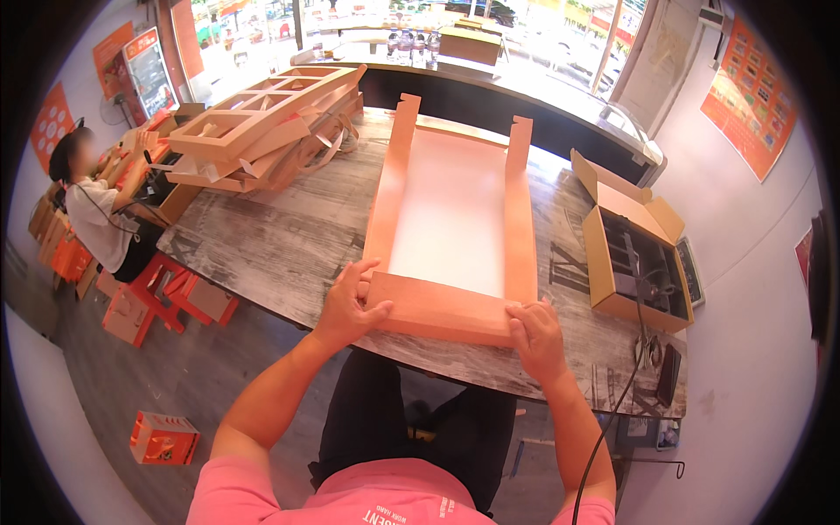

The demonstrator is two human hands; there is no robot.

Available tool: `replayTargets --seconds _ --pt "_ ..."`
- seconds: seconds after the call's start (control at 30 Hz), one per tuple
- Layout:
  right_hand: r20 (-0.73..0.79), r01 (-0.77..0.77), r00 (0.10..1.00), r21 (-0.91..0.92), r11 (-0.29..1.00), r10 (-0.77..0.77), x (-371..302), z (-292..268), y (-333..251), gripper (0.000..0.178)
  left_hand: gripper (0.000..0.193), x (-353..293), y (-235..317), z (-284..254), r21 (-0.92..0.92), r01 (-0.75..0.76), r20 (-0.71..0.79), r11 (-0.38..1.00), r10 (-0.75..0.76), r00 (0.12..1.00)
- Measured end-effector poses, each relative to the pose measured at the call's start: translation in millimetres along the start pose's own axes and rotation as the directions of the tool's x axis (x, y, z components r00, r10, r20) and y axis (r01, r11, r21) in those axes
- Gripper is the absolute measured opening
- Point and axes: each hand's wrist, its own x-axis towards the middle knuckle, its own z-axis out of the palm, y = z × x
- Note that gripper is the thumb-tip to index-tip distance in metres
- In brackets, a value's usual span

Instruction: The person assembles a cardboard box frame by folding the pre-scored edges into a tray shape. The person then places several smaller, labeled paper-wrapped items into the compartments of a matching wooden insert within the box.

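Note:
In front of me on the table lies a shallow cardboard box [442, 306], brown on its walls and white on its inner base. Its near wall is folded up. The long side walls stand up too, and notched flaps stick out past the far corners. My left hand [351, 306] grips the near left corner, thumb on the front wall and fingers over the side. At the near right corner my right hand [536, 335] pinches the wall, with the thumb inside and the fingers outside. Part of each hand's fingers is hidden by cardboard.
A pile of cardboard frames with dividers [254, 122] sits at the table's far left. On the right stands an open carton [604, 262] holding dark items, with a cable beside it. A co-worker [101, 201] sits at the left near red stools [162, 293]. A counter [490, 105] lies beyond.

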Motion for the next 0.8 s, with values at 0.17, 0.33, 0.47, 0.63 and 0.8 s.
replayTargets --seconds 0.17,0.33,0.47,0.63,0.8 --pt "0.071 0.047 0.997 -0.232 0.972 -0.031 5.9 -17.3 -25.9 0.025 0.028 1.2 7.8 2.7 0.306 -0.282 0.003 0.910 0.295 0.956" --pt "0.230 0.360 0.930 -0.402 0.842 -0.288 25.1 1.3 -63.6 0.046 0.025 0.6 12.5 3.7 0.348 -0.314 0.044 0.883 0.319 0.947" --pt "0.391 0.235 0.914 -0.287 0.929 -0.110 28.5 34.7 -84.1 0.043 0.023 1.4 9.9 0.7 0.348 -0.351 0.116 0.869 0.332 0.936" --pt "0.477 0.139 0.879 -0.258 0.956 0.001 35.2 36.0 -79.5 0.027 0.034 -3.8 30.9 -5.5 0.619 -0.488 0.120 0.616 0.540 0.833" --pt "0.432 0.144 0.901 -0.234 0.962 -0.030 33.6 47.2 -78.8 0.021 0.040 -16.1 64.2 17.6 0.553 -0.609 0.338 0.569 0.515 0.788"
